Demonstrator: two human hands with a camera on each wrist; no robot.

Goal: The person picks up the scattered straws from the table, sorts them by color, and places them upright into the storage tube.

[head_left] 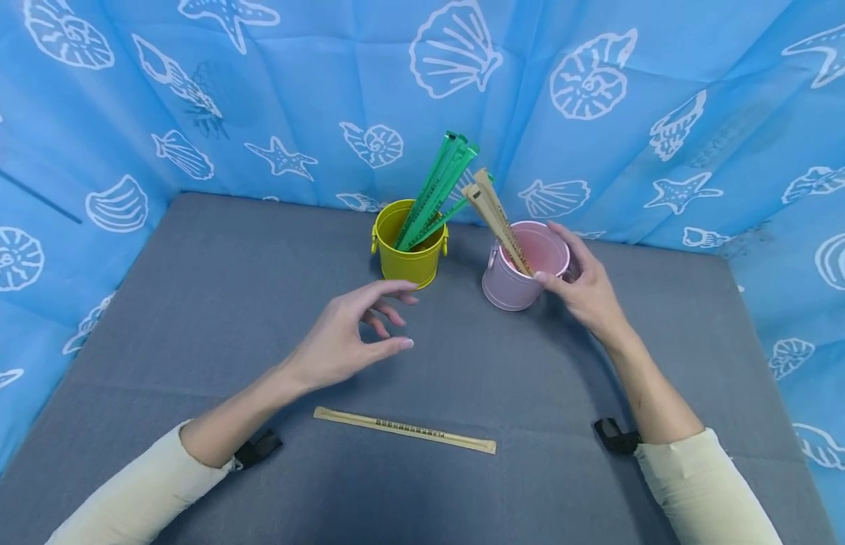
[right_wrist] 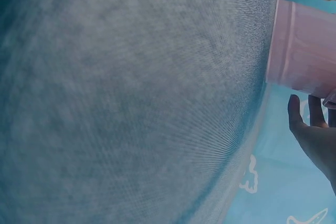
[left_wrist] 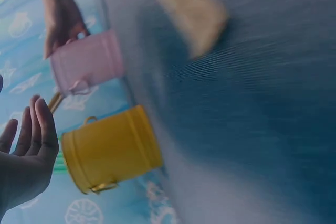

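My right hand (head_left: 589,291) holds the pink bucket (head_left: 511,295) by its right side, thumb at the front of the rim and fingers round the back. Several tan paper-wrapped straws (head_left: 500,219) lean left out of that bucket. My left hand (head_left: 347,333) hovers over the table with nothing in it, thumb and fingers spread apart. Just beyond its fingertips stands the yellow bucket (head_left: 409,265), from which several green wrapped straws (head_left: 436,189) stick up. One tan wrapped straw (head_left: 405,430) lies on the table nearer to me; its blurred end shows in the left wrist view.
Grey cloth covers the table (head_left: 211,303). A blue curtain (head_left: 313,91) with white shell prints hangs behind both buckets and along the sides. Dark straps (head_left: 616,437) sit at both wrists.
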